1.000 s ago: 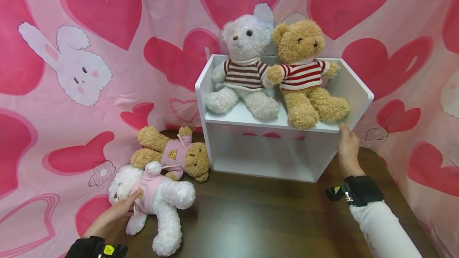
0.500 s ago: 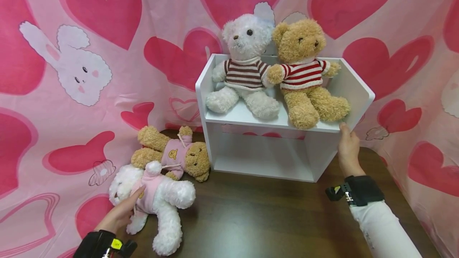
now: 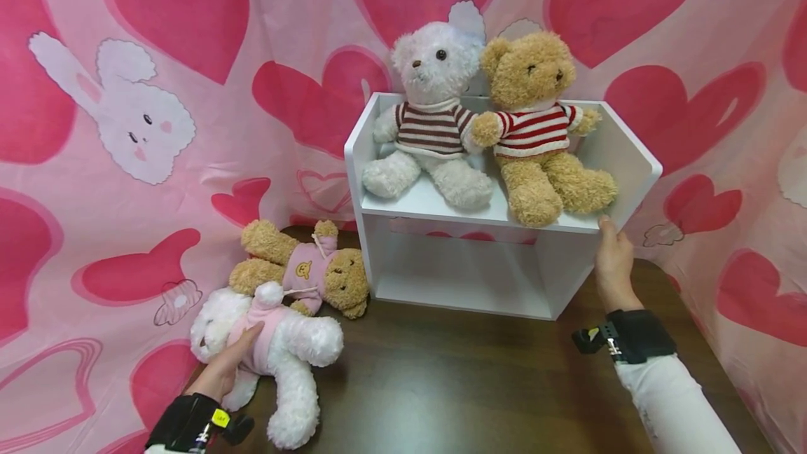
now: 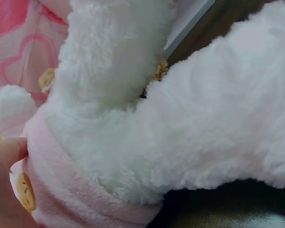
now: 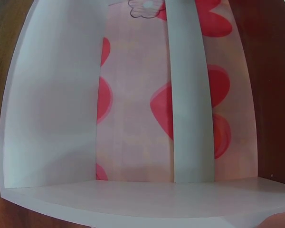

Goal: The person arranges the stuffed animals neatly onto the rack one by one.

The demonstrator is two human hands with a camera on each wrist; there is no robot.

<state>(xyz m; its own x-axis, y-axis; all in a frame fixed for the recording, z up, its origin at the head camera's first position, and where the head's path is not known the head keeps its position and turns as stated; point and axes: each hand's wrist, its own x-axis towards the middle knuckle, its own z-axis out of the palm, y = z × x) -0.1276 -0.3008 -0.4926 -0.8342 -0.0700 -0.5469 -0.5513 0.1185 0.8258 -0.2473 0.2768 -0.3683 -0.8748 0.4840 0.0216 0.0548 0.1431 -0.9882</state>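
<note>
A white teddy bear [image 3: 267, 345] in a pink hoodie lies on its back at the lower left of the head view. My left hand [image 3: 225, 368] grips its torso, thumb over the hoodie and the other fingers hidden by the bear. In the left wrist view, the thumb [image 4: 9, 151] presses into the pink cloth [image 4: 71, 175] above the furry legs. At the right, my right hand [image 3: 614, 263] holds the right side of a white two-tier shelf [image 3: 621, 153], its thumb on the front edge; the other fingers are out of sight. The right wrist view looks into the lower tier [image 5: 50, 114].
On the upper tier sit a white bear [image 3: 431, 132] in a brown-striped sweater and a tan bear [image 3: 532, 135] in a red-striped one. Another tan bear [image 3: 309, 275] in a pink hoodie lies left of the shelf. A heart-print cloth [image 3: 302, 12] hangs behind the brown table [image 3: 454, 377].
My left hand has slid right and slightly up along the white bear's pink hoodie. That bear stays nearly in place. My right hand keeps its hold on the shelf.
</note>
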